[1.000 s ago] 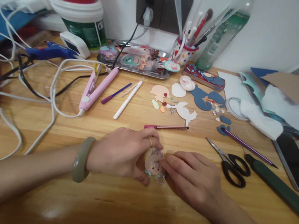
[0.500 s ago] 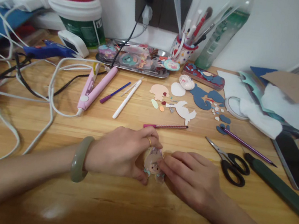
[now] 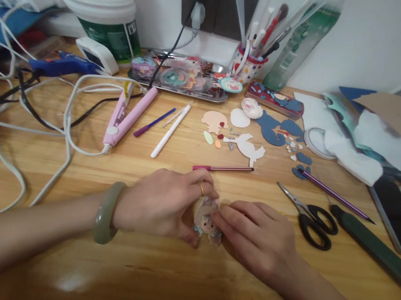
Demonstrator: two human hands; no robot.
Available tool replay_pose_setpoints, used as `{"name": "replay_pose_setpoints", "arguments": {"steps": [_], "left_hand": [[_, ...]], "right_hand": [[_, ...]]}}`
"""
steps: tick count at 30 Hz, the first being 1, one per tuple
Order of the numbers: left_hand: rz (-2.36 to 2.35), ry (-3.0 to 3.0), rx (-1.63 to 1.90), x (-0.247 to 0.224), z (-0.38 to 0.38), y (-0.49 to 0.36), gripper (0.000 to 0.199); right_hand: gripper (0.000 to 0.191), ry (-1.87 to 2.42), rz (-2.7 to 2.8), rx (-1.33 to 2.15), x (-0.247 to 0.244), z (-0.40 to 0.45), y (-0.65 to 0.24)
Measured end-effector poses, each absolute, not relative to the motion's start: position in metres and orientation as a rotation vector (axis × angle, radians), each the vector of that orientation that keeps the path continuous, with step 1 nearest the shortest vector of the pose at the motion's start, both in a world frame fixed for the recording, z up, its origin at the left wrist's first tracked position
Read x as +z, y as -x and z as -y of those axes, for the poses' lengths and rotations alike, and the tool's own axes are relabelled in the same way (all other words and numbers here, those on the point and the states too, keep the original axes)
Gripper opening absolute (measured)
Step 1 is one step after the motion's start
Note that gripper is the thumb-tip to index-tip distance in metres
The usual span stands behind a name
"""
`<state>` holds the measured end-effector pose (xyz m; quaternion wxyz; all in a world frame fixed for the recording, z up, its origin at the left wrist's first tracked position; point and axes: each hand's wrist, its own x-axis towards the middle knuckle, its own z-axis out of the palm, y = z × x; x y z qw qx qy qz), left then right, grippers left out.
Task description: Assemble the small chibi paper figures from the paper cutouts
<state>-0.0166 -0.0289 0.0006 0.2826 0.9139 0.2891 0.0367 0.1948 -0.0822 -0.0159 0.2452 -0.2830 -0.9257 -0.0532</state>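
Broad wooden counter (image 3: 140, 278) lies nearest. Beyond, the left hand (image 3: 160, 205) grips the left edge of a small, flat, clear-rimmed cartoon-face figure (image 3: 204, 217); the right hand (image 3: 259, 236) pinches its right side. Farther lie black-handled steel scissors (image 3: 311, 218), apart, then a slim magenta pen (image 3: 222, 168).

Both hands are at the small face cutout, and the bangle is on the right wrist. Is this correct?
The side is wrong: the head view shows the bangle on the left wrist. Left hand and right hand are at the cutout.
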Motion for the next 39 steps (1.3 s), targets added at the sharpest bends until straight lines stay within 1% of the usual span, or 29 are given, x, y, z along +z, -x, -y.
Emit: {"name": "replay_pose_setpoints", "arguments": {"steps": [8,21,39], "left_hand": [[-0.784,-2.442,0.091,0.0019,0.0282,0.0162,0.062],[-0.782,-2.444,0.084,0.0017,0.0293,0.0166,0.063],[-0.79,-2.437,0.078,0.0014,0.0294,0.0173,0.064]], "right_hand": [[0.013,0.787,2.514,-0.198,-0.0139,0.0821,-0.1939],[0.012,0.804,2.51,-0.172,-0.014,0.0825,-0.1945],[0.018,0.787,2.511,-0.132,-0.0164,0.0855,-0.1983]]}}
